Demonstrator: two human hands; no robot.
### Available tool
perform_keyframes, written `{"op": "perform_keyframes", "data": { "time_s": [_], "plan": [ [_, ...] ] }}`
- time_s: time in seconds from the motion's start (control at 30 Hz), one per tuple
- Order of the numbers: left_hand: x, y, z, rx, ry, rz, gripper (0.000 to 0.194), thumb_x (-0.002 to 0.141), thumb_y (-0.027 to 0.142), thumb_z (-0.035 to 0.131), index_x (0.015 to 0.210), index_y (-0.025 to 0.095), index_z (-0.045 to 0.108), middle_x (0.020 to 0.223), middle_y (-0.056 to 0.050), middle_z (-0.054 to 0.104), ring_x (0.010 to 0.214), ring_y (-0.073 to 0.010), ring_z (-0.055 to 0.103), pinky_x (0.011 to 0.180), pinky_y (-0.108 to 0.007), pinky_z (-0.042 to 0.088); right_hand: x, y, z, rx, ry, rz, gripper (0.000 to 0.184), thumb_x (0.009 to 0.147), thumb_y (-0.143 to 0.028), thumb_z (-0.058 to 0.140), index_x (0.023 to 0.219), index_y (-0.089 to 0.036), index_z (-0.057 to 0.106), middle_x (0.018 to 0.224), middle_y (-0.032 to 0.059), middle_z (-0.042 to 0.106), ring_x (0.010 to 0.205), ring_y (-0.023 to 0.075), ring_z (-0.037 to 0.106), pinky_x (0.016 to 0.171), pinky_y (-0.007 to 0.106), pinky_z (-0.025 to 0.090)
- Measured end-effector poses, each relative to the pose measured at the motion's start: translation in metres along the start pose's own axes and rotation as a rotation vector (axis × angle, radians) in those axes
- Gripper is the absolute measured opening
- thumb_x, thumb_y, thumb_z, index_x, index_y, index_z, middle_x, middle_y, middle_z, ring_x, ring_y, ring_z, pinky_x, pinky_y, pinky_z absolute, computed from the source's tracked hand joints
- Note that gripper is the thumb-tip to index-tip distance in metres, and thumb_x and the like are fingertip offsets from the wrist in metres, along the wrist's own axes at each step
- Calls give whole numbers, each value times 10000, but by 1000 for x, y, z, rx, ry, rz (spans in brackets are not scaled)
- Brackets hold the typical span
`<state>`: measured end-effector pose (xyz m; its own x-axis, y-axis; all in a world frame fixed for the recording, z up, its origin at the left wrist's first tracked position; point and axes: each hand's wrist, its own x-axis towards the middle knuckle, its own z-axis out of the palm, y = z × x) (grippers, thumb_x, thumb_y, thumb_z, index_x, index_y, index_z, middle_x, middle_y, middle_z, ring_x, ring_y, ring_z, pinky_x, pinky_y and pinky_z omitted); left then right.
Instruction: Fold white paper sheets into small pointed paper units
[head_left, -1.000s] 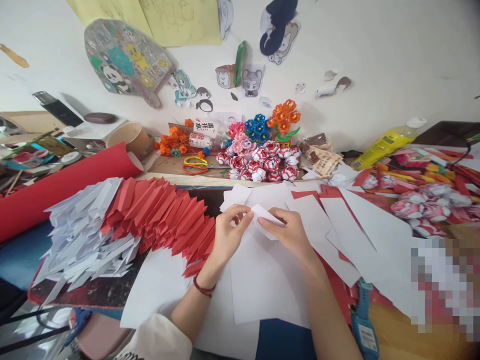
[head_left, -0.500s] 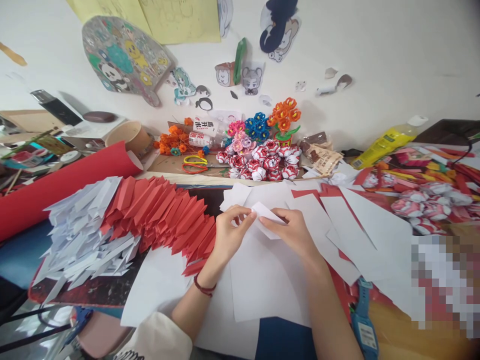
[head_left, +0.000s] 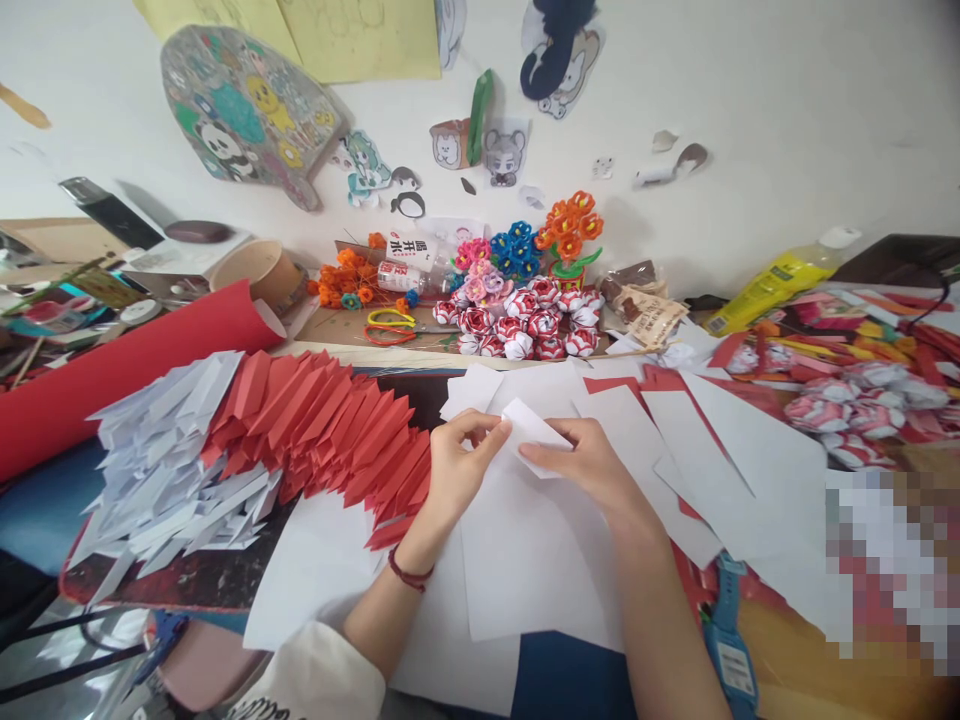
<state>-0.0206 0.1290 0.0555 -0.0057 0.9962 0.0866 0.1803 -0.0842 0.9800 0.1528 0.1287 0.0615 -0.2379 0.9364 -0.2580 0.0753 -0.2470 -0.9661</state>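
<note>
Between my two hands is a small folded piece of white paper (head_left: pixel 529 432), held above large white sheets (head_left: pixel 536 570). My left hand (head_left: pixel 466 458) pinches its left corner with thumb and index finger. The right end is gripped by my right hand (head_left: pixel 581 460), its thumb lying across the front and the other fingers behind, partly hidden. To the left of my hands lies a dense row of folded red paper pieces (head_left: pixel 322 420). Beyond that row is a heap of folded white paper pieces (head_left: pixel 180 450).
Red-and-white paper flowers (head_left: pixel 517 325) and scissors (head_left: pixel 390 326) lie along the back. A red paper roll (head_left: pixel 135 375) slants at the left. On the right are more sheets (head_left: pixel 757 480), a blue watch (head_left: pixel 727 640) and a yellow bottle (head_left: pixel 784 280).
My right thumb has shifted slightly down along the folded paper, showing more of its face. My left hand keeps its pinch in nearly the same place.
</note>
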Motion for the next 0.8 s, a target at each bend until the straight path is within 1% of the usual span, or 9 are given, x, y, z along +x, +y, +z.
{"op": "perform_keyframes", "data": {
  "time_s": [0.1, 0.27, 0.37, 0.47, 0.57, 0.7, 0.8],
  "plan": [
    [0, 0, 0, 5, 0, 10, 196, 817, 334, 657, 746, 158, 709, 724, -22, 645, 628, -106, 463, 630, -256, 384, 1, 1, 0, -26, -13, -13, 285, 715, -393, 738, 817, -129, 703, 717, 14, 626, 642, 149, 555, 557, 231, 408],
    [-1, 0, 1, 39, -6, 37, 186, 816, 331, 661, 737, 167, 704, 694, -8, 633, 616, -103, 445, 621, -252, 377, 4, 1, 5, -101, 54, -126, 264, 793, -393, 655, 750, -134, 677, 686, 13, 617, 653, 141, 535, 569, 230, 387],
    [0, 0, 1, 56, -19, 41, 189, 818, 340, 657, 745, 172, 702, 715, -9, 648, 620, -104, 458, 619, -250, 379, 4, 1, 6, -107, 76, -161, 252, 801, -371, 642, 716, -135, 662, 652, 2, 586, 637, 131, 515, 555, 225, 363],
    [1, -1, 1, 56, -42, 29, 187, 829, 346, 641, 782, 175, 702, 772, -19, 676, 656, -112, 501, 634, -250, 391, 3, 0, 6, -93, 93, -154, 226, 783, -355, 656, 737, -134, 670, 645, -7, 558, 619, 122, 496, 539, 223, 345],
    [2, -1, 1, 42, -28, 18, 178, 834, 339, 632, 809, 174, 693, 810, -24, 685, 694, -122, 535, 645, -248, 402, 2, 0, 6, -91, 104, -131, 239, 774, -366, 659, 722, -132, 661, 649, -11, 529, 617, 119, 480, 534, 223, 341],
    [2, -1, 0, 18, -18, 31, 161, 833, 321, 631, 787, 171, 667, 796, -16, 661, 692, -116, 526, 651, -243, 404, 2, -1, 6, -92, 87, -117, 243, 769, -374, 657, 733, -134, 663, 667, -8, 530, 640, 127, 485, 551, 225, 356],
    [0, -1, 0, 19, -25, 68, 153, 846, 309, 618, 783, 172, 643, 779, -10, 626, 695, -115, 514, 660, -244, 400, 1, -1, 7, -90, 66, -110, 237, 769, -369, 652, 727, -137, 656, 667, -10, 529, 641, 129, 483, 551, 226, 357]
  ]
}}
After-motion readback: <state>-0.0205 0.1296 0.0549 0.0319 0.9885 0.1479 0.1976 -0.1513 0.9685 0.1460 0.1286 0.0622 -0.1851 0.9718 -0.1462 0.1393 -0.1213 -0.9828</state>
